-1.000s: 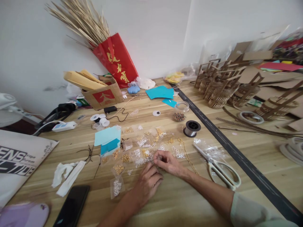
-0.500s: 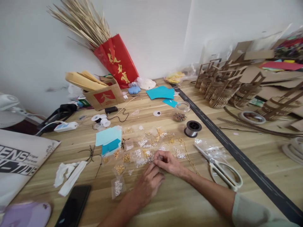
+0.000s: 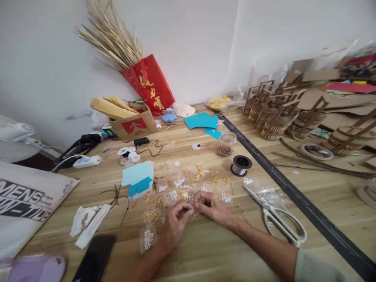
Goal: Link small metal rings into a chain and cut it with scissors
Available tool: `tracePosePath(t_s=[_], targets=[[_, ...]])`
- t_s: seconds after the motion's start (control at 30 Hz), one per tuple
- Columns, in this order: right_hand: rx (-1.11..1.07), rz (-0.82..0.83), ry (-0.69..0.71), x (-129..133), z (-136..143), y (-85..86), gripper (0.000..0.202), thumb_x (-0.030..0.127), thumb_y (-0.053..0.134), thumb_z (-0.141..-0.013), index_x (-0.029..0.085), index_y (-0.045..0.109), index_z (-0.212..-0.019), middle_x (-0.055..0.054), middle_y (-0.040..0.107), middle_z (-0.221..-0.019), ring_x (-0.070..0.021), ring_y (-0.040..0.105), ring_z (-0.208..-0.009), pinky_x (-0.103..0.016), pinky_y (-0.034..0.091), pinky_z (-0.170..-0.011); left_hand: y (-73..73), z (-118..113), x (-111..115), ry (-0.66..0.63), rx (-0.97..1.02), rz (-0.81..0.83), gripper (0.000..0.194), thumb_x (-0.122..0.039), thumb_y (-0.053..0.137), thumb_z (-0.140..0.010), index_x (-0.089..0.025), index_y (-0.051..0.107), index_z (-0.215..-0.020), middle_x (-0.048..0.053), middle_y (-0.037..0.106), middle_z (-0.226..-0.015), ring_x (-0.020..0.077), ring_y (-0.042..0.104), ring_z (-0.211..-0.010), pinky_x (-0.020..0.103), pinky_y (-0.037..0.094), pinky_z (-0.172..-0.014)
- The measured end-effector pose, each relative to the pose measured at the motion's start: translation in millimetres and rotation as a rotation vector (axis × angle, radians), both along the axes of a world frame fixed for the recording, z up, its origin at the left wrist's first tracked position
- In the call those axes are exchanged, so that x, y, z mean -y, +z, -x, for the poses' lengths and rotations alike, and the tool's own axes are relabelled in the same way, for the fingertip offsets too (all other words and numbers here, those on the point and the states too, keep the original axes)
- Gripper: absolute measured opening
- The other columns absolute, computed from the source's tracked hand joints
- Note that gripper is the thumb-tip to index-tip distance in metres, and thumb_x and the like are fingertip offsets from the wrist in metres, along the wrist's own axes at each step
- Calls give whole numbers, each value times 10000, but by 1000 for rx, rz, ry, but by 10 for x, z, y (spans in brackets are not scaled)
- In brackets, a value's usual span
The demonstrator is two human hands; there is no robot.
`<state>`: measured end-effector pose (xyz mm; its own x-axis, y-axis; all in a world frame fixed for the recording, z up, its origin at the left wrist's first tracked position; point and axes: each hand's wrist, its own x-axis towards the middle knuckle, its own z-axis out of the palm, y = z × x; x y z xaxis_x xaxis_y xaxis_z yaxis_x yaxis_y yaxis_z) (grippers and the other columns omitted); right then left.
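Note:
Fingers pinched, my left hand [image 3: 178,220] is over the table at the near side of the small bags. Close beside it on the right, my right hand [image 3: 210,205] also pinches, its fingertips nearly meeting the left ones. Whatever lies between the fingertips is too small to make out. Around them spread clear bags of gold beads [image 3: 159,201], silver rings [image 3: 147,237] and small white pieces [image 3: 173,195]. To the right of my right hand are a bag of silver rings [image 3: 225,195] and a thin gold chain [image 3: 238,205].
White-handled scissors [image 3: 282,219] lie right of my right forearm, below a wire spool [image 3: 241,166]. A bead jar [image 3: 225,148] stands behind. A phone [image 3: 94,258] and white strips [image 3: 91,225] lie left. Small woven baskets [image 3: 274,121] crowd the back right beyond a black strip [image 3: 282,184].
My hands, overlapping before, have drawn slightly apart, with the left fingers now raised into a visible pinch. The whole view has shifted a little, so things appear slightly lower.

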<state>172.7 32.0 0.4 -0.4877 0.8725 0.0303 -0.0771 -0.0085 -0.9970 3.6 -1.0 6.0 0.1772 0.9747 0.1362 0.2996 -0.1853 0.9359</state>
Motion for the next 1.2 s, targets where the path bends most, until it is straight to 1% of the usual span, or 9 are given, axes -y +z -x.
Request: tracePosePath(t_s=[0.07,0.13,0.23,0.37,0.5,0.63,0.93,1.2], targets=[[-6,16,-3,3,-2,-1,331,472,606,-784,157,524,-723,74,367,-511,-75,299,-470,-210,220,-445,14,50,-53,60,131,162,137,-267,623,-790,-149,640,-723,18,628,-690,146,560,-666,235,443,-640],[-13,25,1,9,-2,6,332,474,605,-784,160,519,-719,77,361,-505,-72,291,-462,-209,214,-439,13,87,-98,97,248,256,148,-283,656,-755,-145,646,-701,6,624,-641,132,548,-636,226,435,-641],[-8,16,-2,16,-4,23,326,469,605,-785,163,517,-715,77,359,-509,-71,290,-466,-208,209,-440,-5,108,-143,108,410,317,151,-268,704,-683,-137,643,-640,-5,610,-576,110,511,-577,213,415,-610],[27,4,-13,17,-4,37,315,457,600,-788,160,524,-716,73,364,-513,-74,300,-473,-209,212,-443,-29,103,-161,73,520,367,140,-247,734,-640,-134,655,-620,1,620,-570,107,509,-572,212,409,-604],[26,11,-7,23,1,44,323,465,600,-782,157,524,-720,74,356,-515,-74,291,-473,-211,211,-443,-50,108,-163,36,530,389,111,-224,738,-630,-132,675,-626,9,639,-586,110,519,-585,213,408,-615],[14,11,2,33,5,48,337,479,603,-777,156,524,-720,71,363,-528,-75,293,-481,-212,213,-448,-56,115,-169,22,513,376,99,-214,736,-624,-132,680,-618,10,638,-589,113,518,-594,213,404,-618],[22,-29,21,37,10,12,341,488,598,-790,161,526,-726,66,383,-530,-79,319,-496,-208,225,-459,-57,112,-168,34,493,366,129,-232,761,-587,-136,675,-600,11,630,-596,120,519,-591,225,411,-612],[-3,-42,28,44,11,-21,351,500,600,-796,159,544,-737,63,386,-538,-80,319,-498,-211,231,-464,-84,122,-157,38,482,360,124,-220,775,-587,-134,689,-615,13,638,-615,121,538,-602,226,428,-618]])
